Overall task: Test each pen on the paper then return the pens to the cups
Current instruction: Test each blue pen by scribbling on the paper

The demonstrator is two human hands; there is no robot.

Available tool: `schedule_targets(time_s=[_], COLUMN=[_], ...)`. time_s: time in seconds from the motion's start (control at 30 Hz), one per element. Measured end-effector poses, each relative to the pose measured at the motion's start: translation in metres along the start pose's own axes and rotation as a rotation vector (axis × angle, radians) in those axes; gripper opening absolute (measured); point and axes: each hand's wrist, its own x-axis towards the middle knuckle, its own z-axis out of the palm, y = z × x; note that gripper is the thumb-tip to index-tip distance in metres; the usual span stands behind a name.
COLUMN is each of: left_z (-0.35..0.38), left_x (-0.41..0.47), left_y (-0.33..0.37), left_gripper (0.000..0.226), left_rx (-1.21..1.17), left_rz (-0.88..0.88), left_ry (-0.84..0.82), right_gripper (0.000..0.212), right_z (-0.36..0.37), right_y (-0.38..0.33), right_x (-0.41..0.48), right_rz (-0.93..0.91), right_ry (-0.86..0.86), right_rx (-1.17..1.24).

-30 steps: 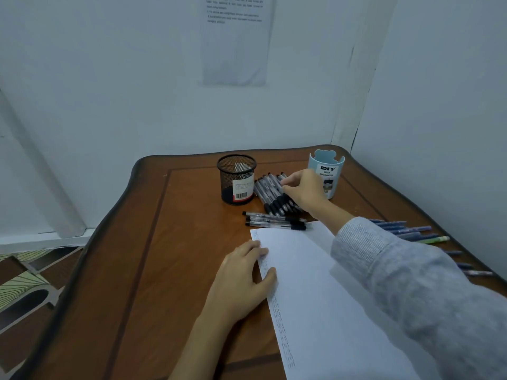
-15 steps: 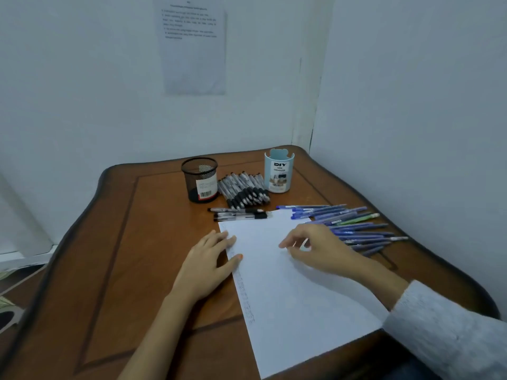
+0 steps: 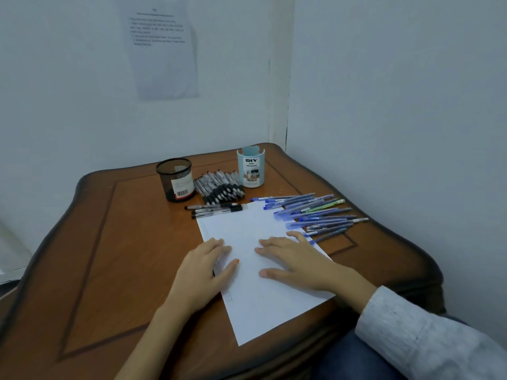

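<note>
Brown wood, glossy and darker along its scalloped rim, forms the tabletop (image 3: 109, 242), which sits pushed into a corner of pale walls (image 3: 397, 105). A printed notice (image 3: 162, 48) hangs on the back wall; its text is too small to read.

The white paper (image 3: 260, 311) lies in front of you, its near corner at the tabletop's edge. Your left hand (image 3: 203, 272) rests flat on the sheet's left edge with its fingers straight. Your right hand (image 3: 299, 260), coming out of a grey sleeve (image 3: 411, 333), lies spread on the middle of the sheet and grips nothing.

At the far side a black mesh cup (image 3: 175, 179) and a light blue cup (image 3: 251, 167) stand upright, with a pile of black pens (image 3: 219, 187) between them. A few more black pens (image 3: 216, 209) lie along the paper's far edge. The blue pens (image 3: 315, 215) fan out to the right, just beside your right hand.
</note>
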Motion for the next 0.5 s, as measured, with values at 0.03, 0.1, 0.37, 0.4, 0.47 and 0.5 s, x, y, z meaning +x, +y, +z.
schedule_targets(time_s=[0.03,0.1,0.37,0.4,0.47,0.5], left_z=[0.004,0.005,0.011,0.011,0.011,0.011], left_x=[-0.001,-0.001,0.000,-0.001,-0.003,-0.004], left_y=[0.002,0.006,0.006,0.007,0.007,0.008], left_gripper=[0.067,0.063,0.070,0.071,0.070,0.070], left_rx=[-0.011,-0.004,-0.096,-0.093,-0.075,-0.061], left_rz=[-0.002,-0.020,-0.049,-0.051,-0.047,-0.042], left_ry=[-0.034,-0.089,-0.104,-0.089,-0.024,0.011], right_gripper=[0.055,0.044,0.028,0.026,0.025,0.027], right_z=[0.000,-0.004,-0.032,-0.034,-0.033,-0.031], right_y=[0.001,0.005,0.052,0.054,0.056,0.056], right_x=[-0.001,-0.003,-0.022,-0.026,-0.029,-0.030], right_rz=[-0.002,-0.002,0.204,0.215,0.205,0.196], right_ry=[0.025,0.094,0.332,0.316,0.250,0.209], right_rx=[0.017,0.086,0.282,0.282,0.231,0.181])
